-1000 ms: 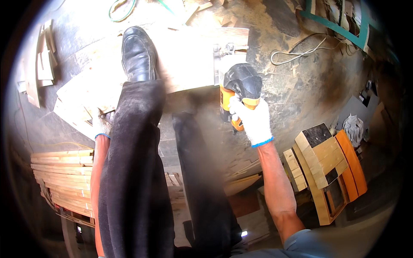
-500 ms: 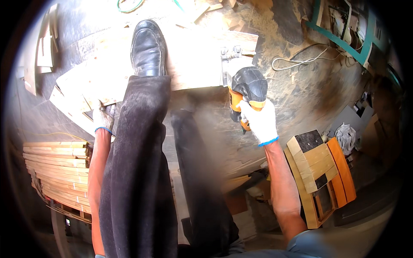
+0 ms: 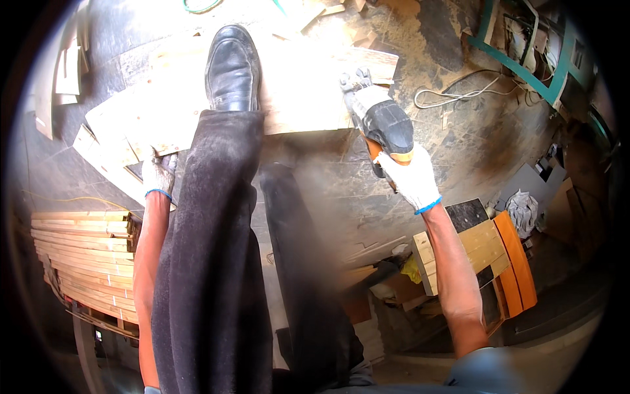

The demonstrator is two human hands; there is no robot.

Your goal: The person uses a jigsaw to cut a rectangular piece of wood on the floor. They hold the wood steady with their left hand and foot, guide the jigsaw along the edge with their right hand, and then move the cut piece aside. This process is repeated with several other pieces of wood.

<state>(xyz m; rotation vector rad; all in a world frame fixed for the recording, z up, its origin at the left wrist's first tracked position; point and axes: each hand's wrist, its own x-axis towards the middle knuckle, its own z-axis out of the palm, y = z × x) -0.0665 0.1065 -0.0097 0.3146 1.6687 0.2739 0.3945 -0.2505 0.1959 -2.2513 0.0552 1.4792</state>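
One white-gloved right hand [image 3: 415, 178] of yours is gripping an orange-and-black power tool [image 3: 388, 126]; your white-gloved left hand [image 3: 157, 176] is resting by a pale wooden board [image 3: 295, 118], its fingers' closure unclear.

The floor [image 3: 466, 148] is spreading out dark grey and dusty, with tan sawdust [image 3: 401, 29] streaking its far right part. A broad light wooden board [image 3: 302, 108] is stretching low across the far middle, its left end overlapping a narrower pale board [image 3: 105, 163]; I'm not seeing how its underside is resting. Beyond it, wood offcuts [image 3: 312, 16] are lying scattered, and a green cord [image 3: 200, 11] is looping at the far edge. On the right, a pale cable [image 3: 453, 100] is curling near a teal frame [image 3: 515, 67]. At the near left, a thin yellow cord [image 3: 79, 197] is trailing across the ground.
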